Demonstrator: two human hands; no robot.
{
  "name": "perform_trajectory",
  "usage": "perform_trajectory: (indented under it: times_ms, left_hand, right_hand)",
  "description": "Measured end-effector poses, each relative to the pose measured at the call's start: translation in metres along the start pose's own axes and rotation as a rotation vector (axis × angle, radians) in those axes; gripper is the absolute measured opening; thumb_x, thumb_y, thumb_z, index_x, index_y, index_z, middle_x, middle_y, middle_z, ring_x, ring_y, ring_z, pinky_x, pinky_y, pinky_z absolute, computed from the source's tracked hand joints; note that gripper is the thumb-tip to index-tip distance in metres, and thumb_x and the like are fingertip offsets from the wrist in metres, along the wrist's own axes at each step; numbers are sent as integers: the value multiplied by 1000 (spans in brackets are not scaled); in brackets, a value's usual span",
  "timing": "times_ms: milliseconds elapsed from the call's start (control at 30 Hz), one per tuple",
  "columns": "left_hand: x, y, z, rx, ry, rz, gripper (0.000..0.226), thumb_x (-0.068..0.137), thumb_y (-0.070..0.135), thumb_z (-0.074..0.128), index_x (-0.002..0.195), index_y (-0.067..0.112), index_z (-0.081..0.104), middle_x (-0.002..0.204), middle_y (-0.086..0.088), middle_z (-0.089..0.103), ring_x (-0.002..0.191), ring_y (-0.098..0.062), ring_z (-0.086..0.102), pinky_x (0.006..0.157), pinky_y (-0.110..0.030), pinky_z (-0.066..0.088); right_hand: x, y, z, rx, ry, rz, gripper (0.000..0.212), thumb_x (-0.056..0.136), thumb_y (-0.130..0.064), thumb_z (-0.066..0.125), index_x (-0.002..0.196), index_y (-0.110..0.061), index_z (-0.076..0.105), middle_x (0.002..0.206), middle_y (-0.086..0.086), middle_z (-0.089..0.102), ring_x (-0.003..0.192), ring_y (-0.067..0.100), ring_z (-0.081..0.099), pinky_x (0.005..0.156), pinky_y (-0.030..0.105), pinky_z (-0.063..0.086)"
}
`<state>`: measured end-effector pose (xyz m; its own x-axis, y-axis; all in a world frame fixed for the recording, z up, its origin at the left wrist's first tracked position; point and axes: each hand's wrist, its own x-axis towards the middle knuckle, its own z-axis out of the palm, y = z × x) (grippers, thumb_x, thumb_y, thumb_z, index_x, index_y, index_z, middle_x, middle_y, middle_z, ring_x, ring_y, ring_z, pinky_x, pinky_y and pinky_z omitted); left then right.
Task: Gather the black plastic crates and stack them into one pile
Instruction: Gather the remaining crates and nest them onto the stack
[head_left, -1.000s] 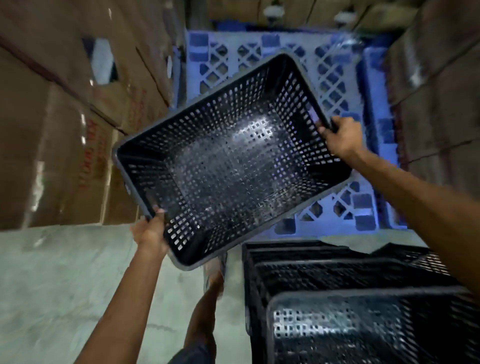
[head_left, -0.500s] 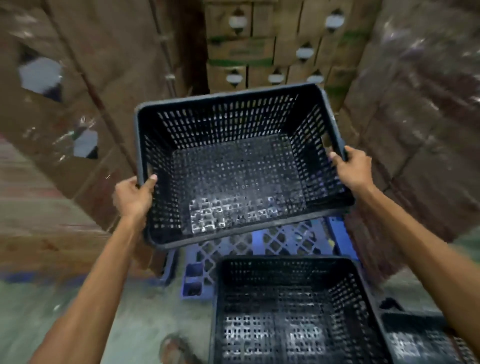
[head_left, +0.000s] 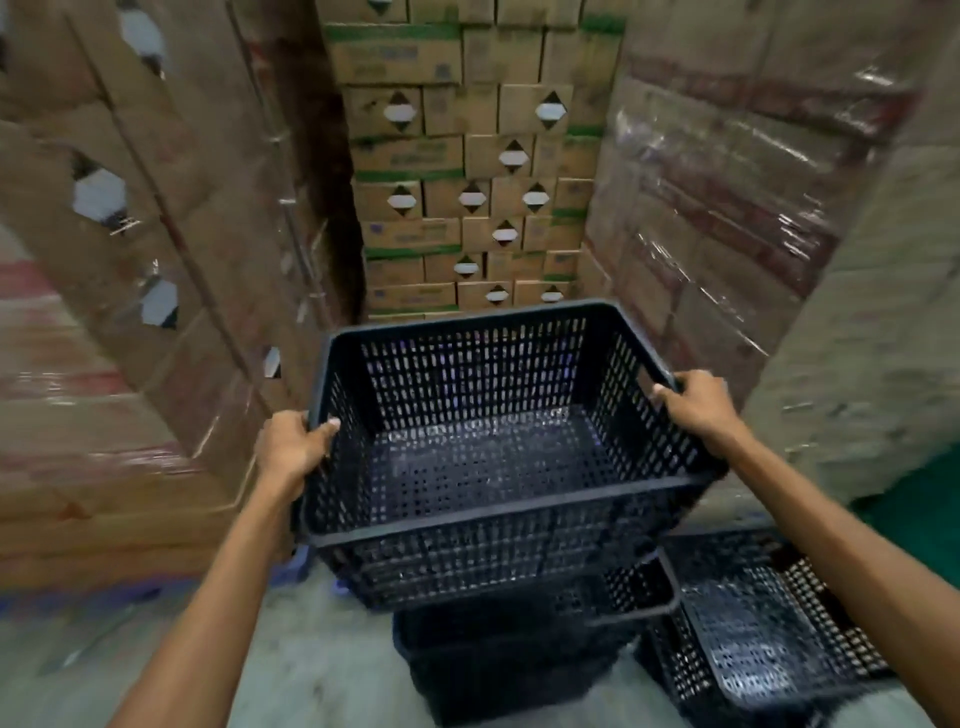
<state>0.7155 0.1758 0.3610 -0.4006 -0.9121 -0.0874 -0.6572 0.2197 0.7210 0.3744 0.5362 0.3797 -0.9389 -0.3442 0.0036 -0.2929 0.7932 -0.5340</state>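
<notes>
Black perforated plastic crate (head_left: 483, 447), empty, held level above a second black plastic crate (head_left: 519, 660) on the floor; probably lined up to nest. Left hand (head_left: 291, 449) and right hand (head_left: 698, 402) each clamp a short-end rim for balance. Third black slotted crate (head_left: 769, 639), empty, sits just right.

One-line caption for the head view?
Both hands hold a black crate above another crate.
</notes>
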Motion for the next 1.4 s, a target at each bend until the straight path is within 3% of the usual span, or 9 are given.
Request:
perform_trajectory:
  times_ms: [200,300,500,600,800,933,1100,1233,1400]
  left_hand:
    - [-33,-39,27,51,-141,-2,46,80,48,69,60,6,69,66,-18,72,68,-36,70,71,-47,59]
    - [-62,-33,26,100,-163,-3,44,86,45,67,72,4,73,72,-16,73,70,-33,69,62,-35,51]
    - [-74,-26,36,98,-179,-29,41,89,41,66,80,2,74,79,-20,74,73,-35,70,64,-41,55]
    - [-79,-20,36,126,-136,-55,42,90,43,64,82,2,73,80,-17,73,73,-33,67,59,-33,45]
    - [-68,-29,39,84,-89,-73,39,85,43,68,67,8,69,72,-16,73,73,-35,71,72,-47,59]
    - [-74,-19,44,136,-88,-61,33,90,41,64,78,11,69,83,-5,67,84,-29,67,76,-40,53]
    - [-68,-9,55,169,-93,-61,38,91,43,62,76,9,69,80,-16,70,74,-34,65,65,-35,45]
    - [-65,-2,67,243,-94,-61,41,90,44,62,88,4,71,83,-14,68,77,-33,64,67,-35,48]
    - [-68,-4,81,279,-33,-73,40,92,44,60,88,5,71,85,-18,71,83,-38,68,69,-39,52]
  right_hand:
    - [-64,47,6,-19,-31,125,35,86,-35,67,74,-2,70,70,18,70,69,30,68,65,41,53]
    - [-80,63,5,-20,-29,140,32,86,-32,67,77,-2,72,72,19,71,73,32,69,66,41,53]
    - [-77,78,2,3,-42,129,27,89,-31,66,87,-5,75,81,20,72,81,33,69,69,36,49]
    - [-65,82,7,42,-60,122,28,89,-32,66,84,-6,75,79,17,72,80,31,68,72,39,51]
    - [-36,84,27,-22,-106,110,32,88,-39,64,87,-7,73,81,15,70,82,33,67,68,39,51]
    - [-22,96,39,-123,-56,96,41,86,-45,60,100,-7,72,93,21,71,90,37,67,71,37,50]
    - [-14,109,38,-114,-53,93,39,88,-42,60,95,-6,71,92,23,71,88,38,66,68,36,46]
    - [-8,126,44,-114,-48,92,45,87,-46,59,106,-6,71,95,22,72,91,38,67,65,30,39]
    - [-9,133,50,-114,-47,30,36,92,-41,58,101,-9,72,88,20,72,89,38,67,64,30,38]
